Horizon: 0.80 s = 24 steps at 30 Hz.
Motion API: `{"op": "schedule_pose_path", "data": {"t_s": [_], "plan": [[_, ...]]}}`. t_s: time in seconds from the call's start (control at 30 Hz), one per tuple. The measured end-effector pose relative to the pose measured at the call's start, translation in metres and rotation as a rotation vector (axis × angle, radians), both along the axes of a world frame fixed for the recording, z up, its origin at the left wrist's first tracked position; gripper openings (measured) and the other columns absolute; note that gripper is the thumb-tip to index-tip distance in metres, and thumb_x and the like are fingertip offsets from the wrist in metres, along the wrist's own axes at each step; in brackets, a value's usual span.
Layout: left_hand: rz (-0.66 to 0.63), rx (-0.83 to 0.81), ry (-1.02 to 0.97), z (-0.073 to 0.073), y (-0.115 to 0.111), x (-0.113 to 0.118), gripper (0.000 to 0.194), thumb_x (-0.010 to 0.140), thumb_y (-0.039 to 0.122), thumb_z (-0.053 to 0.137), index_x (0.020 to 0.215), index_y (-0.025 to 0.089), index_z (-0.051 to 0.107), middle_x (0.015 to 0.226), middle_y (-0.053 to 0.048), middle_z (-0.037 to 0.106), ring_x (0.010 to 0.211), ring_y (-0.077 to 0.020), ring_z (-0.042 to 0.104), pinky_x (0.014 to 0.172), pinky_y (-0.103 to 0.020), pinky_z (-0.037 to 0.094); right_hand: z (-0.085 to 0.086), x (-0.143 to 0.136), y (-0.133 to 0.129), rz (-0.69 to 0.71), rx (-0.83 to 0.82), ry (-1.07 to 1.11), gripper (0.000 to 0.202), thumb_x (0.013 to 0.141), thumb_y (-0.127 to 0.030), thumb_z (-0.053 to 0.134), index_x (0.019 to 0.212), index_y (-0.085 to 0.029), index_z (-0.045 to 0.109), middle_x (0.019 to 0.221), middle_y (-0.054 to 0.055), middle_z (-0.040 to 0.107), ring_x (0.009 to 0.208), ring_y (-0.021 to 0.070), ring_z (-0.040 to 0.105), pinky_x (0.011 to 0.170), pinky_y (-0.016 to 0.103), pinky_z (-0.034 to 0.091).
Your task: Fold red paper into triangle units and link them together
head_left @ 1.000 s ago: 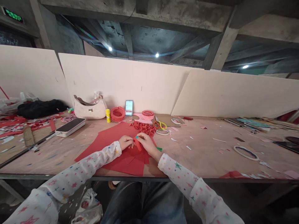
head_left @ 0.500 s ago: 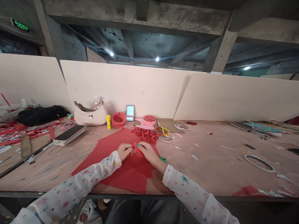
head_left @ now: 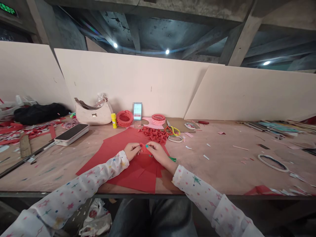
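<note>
Between my fingertips is a small piece of red paper (head_left: 144, 150), pinched from both sides; its exact shape is partly hidden by the fingers. My left hand (head_left: 132, 151) grips its left edge, thumb and fingers pressed together. On the other side my right hand (head_left: 157, 152) closes on it with thumb and forefinger. Both hands are just above large red paper sheets (head_left: 133, 179) spread on the table. Right behind them lies a pile of folded red paper pieces (head_left: 156, 135). A green-handled tool (head_left: 172, 159) shows partly beside my right wrist.
Yellow-handled scissors (head_left: 174, 130), a tape roll (head_left: 175, 139) and ring-shaped red paper coils (head_left: 124, 118) lie behind the pile. A glue stick (head_left: 114, 120), a handbag (head_left: 93, 112) and a white device (head_left: 72, 134) stand left. Another tape roll (head_left: 273, 163) lies right.
The view has tilted down slightly, so the table sits higher in the picture. My fingers have shifted on the red paper piece, which now shows less between closer fingertips.
</note>
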<state>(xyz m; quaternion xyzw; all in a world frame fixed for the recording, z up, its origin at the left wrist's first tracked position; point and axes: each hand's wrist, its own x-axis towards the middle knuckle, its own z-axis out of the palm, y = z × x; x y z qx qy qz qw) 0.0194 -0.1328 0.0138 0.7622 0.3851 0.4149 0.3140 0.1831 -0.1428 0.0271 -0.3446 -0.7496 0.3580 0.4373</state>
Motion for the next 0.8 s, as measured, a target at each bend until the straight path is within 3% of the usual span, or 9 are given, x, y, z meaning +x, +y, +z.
{"op": "schedule_pose_path", "data": {"t_s": [0.33,0.5,0.8], "plan": [[-0.064,0.076,0.132,0.004,-0.006,0.002,0.036,0.079,0.033,0.035,0.049,0.013,0.043,0.042,0.004,0.043,0.038,-0.0053,0.038,0.044,-0.017,0.032,0.003,0.002,-0.006,0.008,0.11,-0.094,0.012,0.068,-0.015,0.037,0.066,-0.017,0.049,0.065,-0.003,0.048,0.059,0.0097,0.041,0.057,0.02,0.032],[-0.023,0.181,0.206,0.008,-0.01,0.005,0.037,0.079,0.03,0.038,0.045,0.013,0.043,0.042,0.004,0.043,0.045,-0.0063,0.041,0.051,-0.018,0.032,-0.001,0.0,-0.004,-0.014,0.153,-0.157,0.01,0.064,-0.015,0.038,0.06,-0.017,0.047,0.06,-0.003,0.046,0.057,0.0094,0.04,0.054,0.02,0.03],[0.05,0.286,0.243,0.013,-0.011,0.004,0.039,0.081,0.028,0.033,0.048,0.013,0.047,0.047,0.003,0.048,0.048,-0.0067,0.043,0.054,-0.018,0.032,0.008,0.008,-0.003,-0.12,0.215,-0.256,0.012,0.061,-0.015,0.04,0.049,-0.016,0.04,0.05,-0.004,0.04,0.049,0.0076,0.035,0.047,0.02,0.025]]}}
